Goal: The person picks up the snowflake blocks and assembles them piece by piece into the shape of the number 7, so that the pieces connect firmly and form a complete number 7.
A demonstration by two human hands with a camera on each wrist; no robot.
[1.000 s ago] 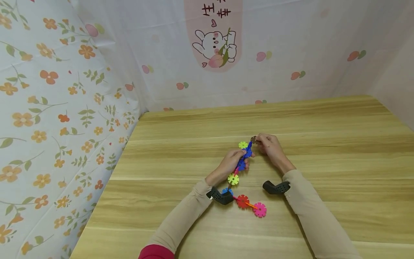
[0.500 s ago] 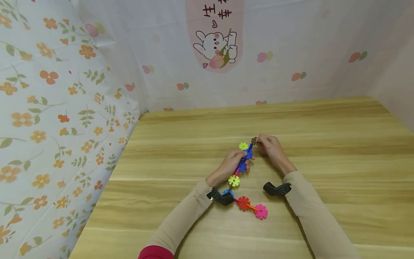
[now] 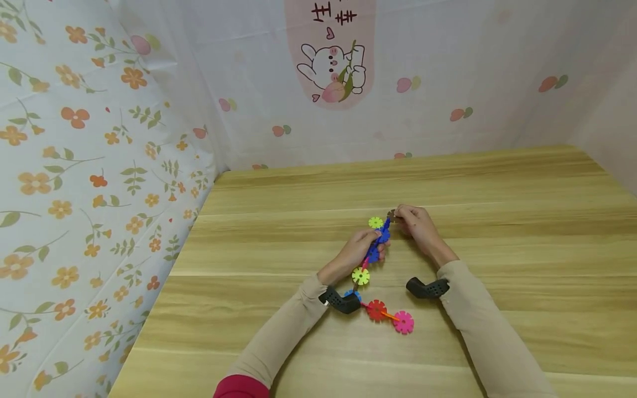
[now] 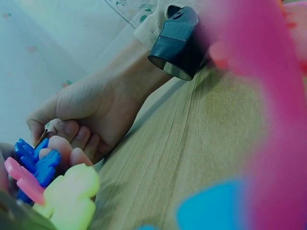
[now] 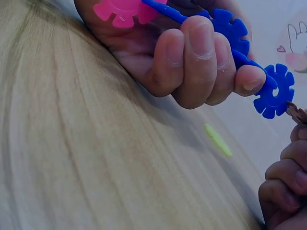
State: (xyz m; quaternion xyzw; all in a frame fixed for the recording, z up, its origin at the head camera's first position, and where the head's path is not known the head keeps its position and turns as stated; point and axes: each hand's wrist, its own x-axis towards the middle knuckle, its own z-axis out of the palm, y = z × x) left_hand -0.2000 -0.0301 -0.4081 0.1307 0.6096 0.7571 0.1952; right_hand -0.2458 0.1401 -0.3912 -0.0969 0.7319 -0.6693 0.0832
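A chain of slotted plastic snowflake discs runs through my left hand, whose thumb and curled fingers grip its blue discs. At the far end my right hand pinches a brown disc between thumb and fingertips, with its edge right at the outermost blue disc. Below the left hand the chain continues through a yellow disc, a light blue disc partly hidden by the wrist camera, a red disc and a pink disc.
A loose yellow disc lies on the wooden table just beyond the left hand. Black wrist cameras stick out from both sleeves above the tabletop. Floral cloth hangs at the left, and a printed white cloth behind.
Both hands keep their grip and stay almost in place. The brown disc shows a little less beside the right fingertips than before.
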